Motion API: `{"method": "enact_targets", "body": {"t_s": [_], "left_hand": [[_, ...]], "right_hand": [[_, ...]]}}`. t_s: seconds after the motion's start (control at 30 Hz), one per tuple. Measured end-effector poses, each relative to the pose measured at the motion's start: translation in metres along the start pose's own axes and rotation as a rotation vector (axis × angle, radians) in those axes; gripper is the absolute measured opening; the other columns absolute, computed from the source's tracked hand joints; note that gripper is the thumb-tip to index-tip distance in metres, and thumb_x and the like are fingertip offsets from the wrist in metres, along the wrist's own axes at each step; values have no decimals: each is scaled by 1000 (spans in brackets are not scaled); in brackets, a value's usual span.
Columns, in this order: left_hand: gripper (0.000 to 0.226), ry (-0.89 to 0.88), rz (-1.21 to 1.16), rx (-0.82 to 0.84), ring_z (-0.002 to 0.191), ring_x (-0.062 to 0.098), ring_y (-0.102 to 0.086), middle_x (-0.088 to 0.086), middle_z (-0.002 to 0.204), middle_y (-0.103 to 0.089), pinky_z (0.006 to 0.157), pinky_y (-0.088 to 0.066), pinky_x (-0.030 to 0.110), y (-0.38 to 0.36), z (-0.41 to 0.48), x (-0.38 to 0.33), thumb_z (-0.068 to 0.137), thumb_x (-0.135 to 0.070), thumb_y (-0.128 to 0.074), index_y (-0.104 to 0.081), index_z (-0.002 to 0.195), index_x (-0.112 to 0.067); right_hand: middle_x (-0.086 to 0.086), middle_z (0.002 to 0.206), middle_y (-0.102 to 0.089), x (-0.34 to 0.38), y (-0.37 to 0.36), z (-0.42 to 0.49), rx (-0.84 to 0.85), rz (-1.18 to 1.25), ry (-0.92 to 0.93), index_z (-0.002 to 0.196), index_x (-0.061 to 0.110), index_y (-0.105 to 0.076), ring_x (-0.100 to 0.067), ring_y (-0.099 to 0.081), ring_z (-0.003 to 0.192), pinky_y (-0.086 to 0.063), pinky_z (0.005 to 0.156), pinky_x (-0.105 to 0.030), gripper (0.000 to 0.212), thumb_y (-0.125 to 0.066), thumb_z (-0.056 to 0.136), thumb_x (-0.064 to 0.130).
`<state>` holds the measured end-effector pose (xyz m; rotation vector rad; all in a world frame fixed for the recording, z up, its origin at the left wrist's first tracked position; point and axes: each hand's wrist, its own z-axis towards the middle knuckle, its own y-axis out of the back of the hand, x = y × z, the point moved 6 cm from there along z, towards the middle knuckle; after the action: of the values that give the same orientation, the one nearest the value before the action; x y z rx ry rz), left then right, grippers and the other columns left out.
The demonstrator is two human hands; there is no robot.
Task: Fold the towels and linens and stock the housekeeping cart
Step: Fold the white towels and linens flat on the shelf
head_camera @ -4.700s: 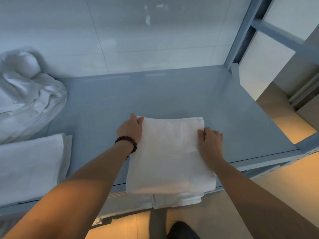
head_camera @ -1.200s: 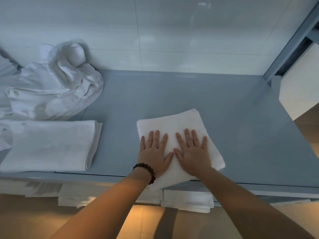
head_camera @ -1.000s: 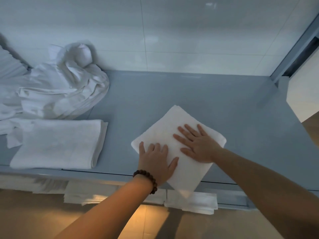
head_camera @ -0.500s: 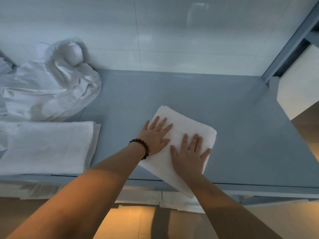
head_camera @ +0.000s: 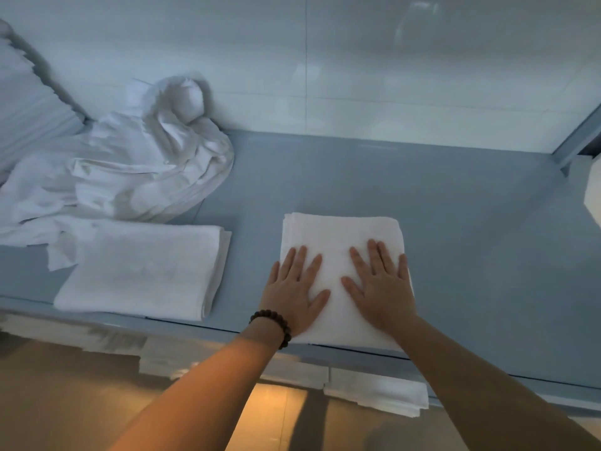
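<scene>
White folded towel (head_camera: pixel 341 232) under both palms — smoothing step, the fold looks done.
Neither grip closes on anything: my left hand (head_camera: pixel 294 292) and right hand (head_camera: pixel 380 288) lie flat, fingers straight, pressing the towel at the near edge of the blue-grey shelf (head_camera: pixel 455 239). I judge the next move calls for lifting it squarely and stacking it, perhaps on the second folded towel (head_camera: pixel 143 268) just to its left, without springing the layers. At the back left crumpled linen (head_camera: pixel 136 177) waits — unfolded. Pale tiled wall (head_camera: pixel 357 76) behind; more folded stacks (head_camera: pixel 377 392) on a lower level; warm-lit floor (head_camera: pixel 65 402) below.
</scene>
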<state>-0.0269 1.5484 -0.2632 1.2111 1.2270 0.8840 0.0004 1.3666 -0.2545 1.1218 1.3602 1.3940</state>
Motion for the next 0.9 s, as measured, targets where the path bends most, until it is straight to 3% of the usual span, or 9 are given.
{"method": "enact_targets", "body": {"t_s": [0.1, 0.3, 0.43, 0.53, 0.67, 0.8, 0.9], "left_hand": [[75, 0, -13, 4, 146, 15, 19, -4, 160, 18, 119, 6, 40, -1, -1, 5, 85, -71, -2, 10, 151, -37], [74, 18, 1, 44, 147, 17, 18, 0, 160, 17, 119, 8, 41, -1, -1, 0, 91, -68, -9, 8, 153, -31], [72, 91, -30, 109, 148, 21, 14, 4, 161, 13, 118, 10, 39, 2, -11, -11, 99, -55, -20, 7, 154, -18], [64, 160, -194, 110, 149, 20, 2, 7, 162, -1, 119, 2, 35, 18, -19, -11, 102, -39, -28, -4, 154, -10], [58, 374, -595, 9, 143, 19, -25, 3, 157, -26, 115, -18, 29, 47, -45, 4, 102, -40, -36, -21, 153, -15], [52, 529, -683, -151, 133, 18, -42, 4, 146, -46, 112, -31, 32, 84, -80, 24, 100, -42, -43, -38, 145, -17], [47, 570, -738, -324, 122, 18, -53, 6, 134, -57, 96, -40, 22, 111, -118, 34, 97, -40, -51, -51, 137, -16]], "right_hand": [[-6, 160, -12, 4, 1, -4, -29, 21, -15, 152, 34, -13, -22, -3, 149, -1, 117, -54, 69, -8, 91, 65], [-4, 162, 0, 3, 0, -6, 47, 13, -27, 153, 34, -1, -19, 6, 148, 6, 117, -50, 68, -9, 92, 64], [-7, 161, 0, 6, 5, -14, 108, -5, -55, 153, 25, 0, -22, 6, 148, 5, 118, -49, 68, -15, 96, 59], [-8, 161, -6, 14, 14, -16, 175, 58, -79, 153, 19, -10, -22, 0, 148, 2, 118, -47, 65, -21, 99, 52], [-13, 152, -33, 25, 37, -21, 131, 381, -108, 144, 7, -36, -26, -27, 142, -18, 116, -41, 53, -41, 100, 37], [-14, 143, -47, 40, 66, -33, 116, 688, -123, 138, 3, -46, -29, -41, 133, -28, 113, -37, 50, -48, 98, 33], [-13, 140, -51, 55, 88, -43, 93, 762, -83, 135, 3, -50, -27, -45, 130, -32, 112, -38, 50, -47, 98, 36]]}}
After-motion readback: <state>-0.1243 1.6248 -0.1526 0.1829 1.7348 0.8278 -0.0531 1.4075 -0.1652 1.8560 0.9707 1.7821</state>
